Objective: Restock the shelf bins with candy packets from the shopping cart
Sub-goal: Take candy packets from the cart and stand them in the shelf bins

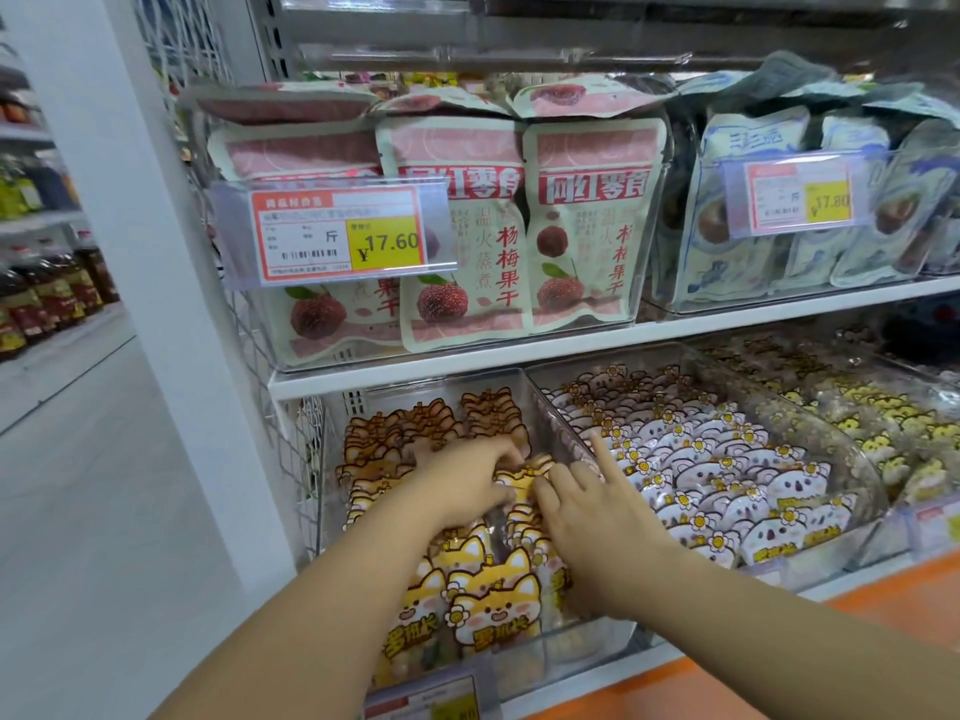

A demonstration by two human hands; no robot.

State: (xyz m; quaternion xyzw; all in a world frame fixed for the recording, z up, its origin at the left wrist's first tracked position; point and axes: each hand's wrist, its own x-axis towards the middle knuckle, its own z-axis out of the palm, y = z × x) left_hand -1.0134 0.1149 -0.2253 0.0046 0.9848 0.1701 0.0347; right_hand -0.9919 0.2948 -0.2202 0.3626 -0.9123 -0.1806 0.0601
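Both my hands are inside the clear bin (524,387) on the lower shelf that holds several yellow cat-face candy packets (493,605). My left hand (467,480) has its fingers curled round a yellow packet (519,478) in the middle of the bin. My right hand (587,506) lies beside it on the packets, its index finger pointing up against the bin's right wall. The neighbouring bin (857,475) holds several white animal-face packets (727,480). The shopping cart is out of view.
A third bin of yellow packets (893,428) lies at the far right. The upper shelf carries red bayberry bags (457,236) behind a price tag (337,231) and blue-white bags (753,200). A white pillar (156,252) stands left. An orange ledge (779,678) runs below.
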